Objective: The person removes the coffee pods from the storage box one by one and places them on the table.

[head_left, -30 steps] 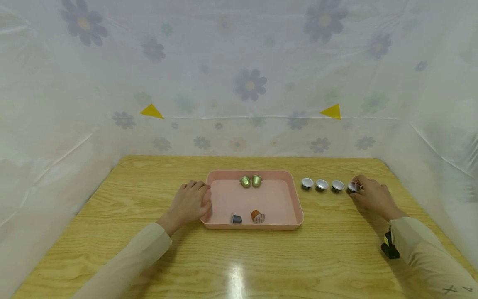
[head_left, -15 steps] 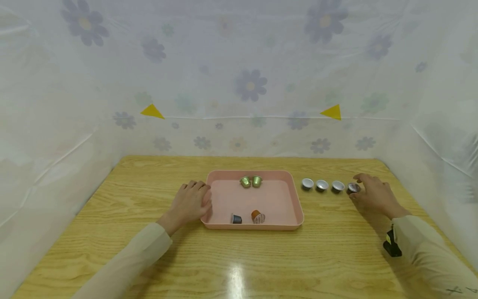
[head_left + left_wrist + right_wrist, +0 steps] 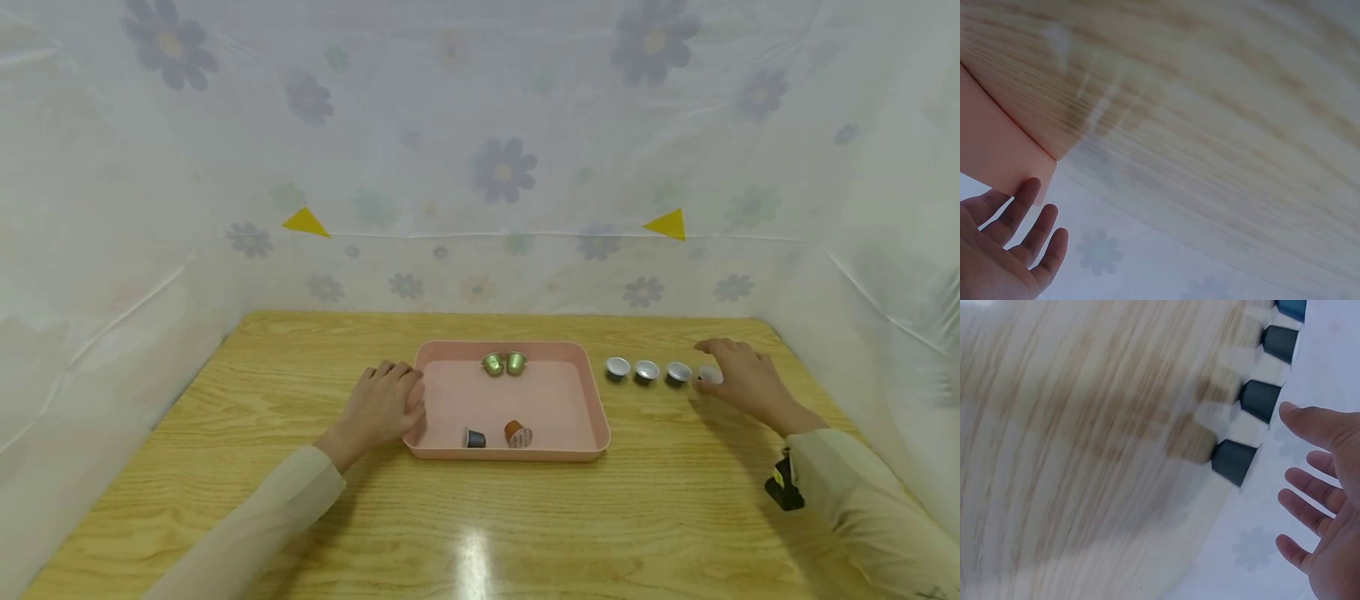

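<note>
My left hand [image 3: 381,403] holds the left wall of a pink tray [image 3: 506,456]; in the left wrist view a fingertip touches the wall's outside and another digit goes behind it. My right hand [image 3: 746,381], fingers apart and holding nothing, hovers beside the rightmost coffee capsule [image 3: 710,375], partly covering it in the head view. That capsule stands at the end of a row of dark capsules with pale lids. Left of it are another capsule [image 3: 678,373], a third capsule [image 3: 647,372] and the far-left capsule [image 3: 617,368].
Inside the tray, two green capsules [image 3: 515,363] lie at the back, with a grey capsule [image 3: 475,438] and an orange capsule [image 3: 517,434] at the front. Flowered white sheeting [image 3: 480,250] encloses the wooden table [image 3: 300,533] at back and sides.
My right hand lets go of the rightmost capsule, its fingers spreading and lifting slightly away. That capsule stays standing in the row. The left hand and tray keep their place.
</note>
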